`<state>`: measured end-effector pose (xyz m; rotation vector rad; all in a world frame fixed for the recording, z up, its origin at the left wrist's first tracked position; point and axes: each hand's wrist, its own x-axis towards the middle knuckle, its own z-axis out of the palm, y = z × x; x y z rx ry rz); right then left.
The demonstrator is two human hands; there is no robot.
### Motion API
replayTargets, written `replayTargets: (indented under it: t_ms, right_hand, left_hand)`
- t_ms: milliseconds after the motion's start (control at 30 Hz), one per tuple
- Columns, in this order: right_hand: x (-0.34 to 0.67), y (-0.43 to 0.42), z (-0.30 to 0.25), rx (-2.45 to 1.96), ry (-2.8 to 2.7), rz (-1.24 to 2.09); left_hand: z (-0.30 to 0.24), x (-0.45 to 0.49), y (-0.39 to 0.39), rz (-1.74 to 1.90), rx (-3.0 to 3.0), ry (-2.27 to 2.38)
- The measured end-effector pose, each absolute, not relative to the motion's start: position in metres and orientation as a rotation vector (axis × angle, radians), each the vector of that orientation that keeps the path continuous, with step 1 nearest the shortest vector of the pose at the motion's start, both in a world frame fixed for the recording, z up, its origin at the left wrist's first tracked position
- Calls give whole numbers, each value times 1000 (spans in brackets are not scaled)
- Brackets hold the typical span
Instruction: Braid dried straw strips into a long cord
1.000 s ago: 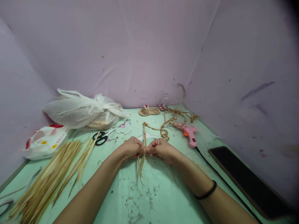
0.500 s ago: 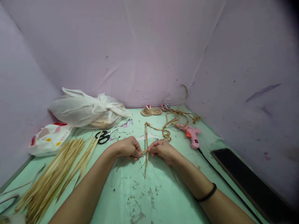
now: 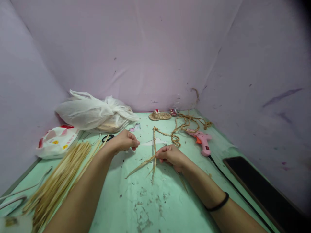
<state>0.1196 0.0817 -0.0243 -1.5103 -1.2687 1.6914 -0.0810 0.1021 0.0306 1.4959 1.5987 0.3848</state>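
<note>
My right hand (image 3: 170, 157) pinches a tan straw braid (image 3: 155, 139) near its lower end. The braid runs straight up the table from my fingertips and bends at the top into a thin cord. Below the pinch, loose straw strands (image 3: 141, 166) spread out toward the left and downward, and another strand shows under my right wrist. Up and left of the braid, my left hand (image 3: 125, 141) is raised with its fingers curled together, and nothing shows in them. Black-handled scissors (image 3: 107, 138) lie behind that hand, mostly hidden by it.
Left are a bundle of flat straw strips (image 3: 60, 178), a white printed packet (image 3: 57, 140) and a tied plastic bag (image 3: 94, 113). At the back sit a small woven piece (image 3: 160, 116) and coiled braided cord (image 3: 187, 121). A pink glue gun (image 3: 203, 142) and dark phone-like slab (image 3: 257, 187) lie right.
My left hand has let go of the straw strand and moved up and left, covering much of the scissors. The strand now lies loose to the left. My right hand keeps its pinch.
</note>
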Motion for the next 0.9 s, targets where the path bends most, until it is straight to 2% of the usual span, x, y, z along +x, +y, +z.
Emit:
replayTargets:
  t_ms: [100, 200, 500, 733, 900]
  right_hand:
    - [120, 82, -26, -1510, -1269, 1704]
    - [121, 83, -26, -1505, -1274, 1712]
    - [120, 81, -20, -1474, -1266, 1747]
    - [119, 83, -24, -1414, -1279, 1740]
    - [120, 83, -25, -1507, -1200, 1695]
  left_hand:
    - [40, -93, 103, 511, 1590, 1812]
    - [46, -94, 100, 539, 1615, 1803]
    - [16, -35, 85, 155, 1503, 1540]
    - [16, -23, 80, 298, 1349, 1482]
    - [6, 2, 65, 320, 1588, 1739]
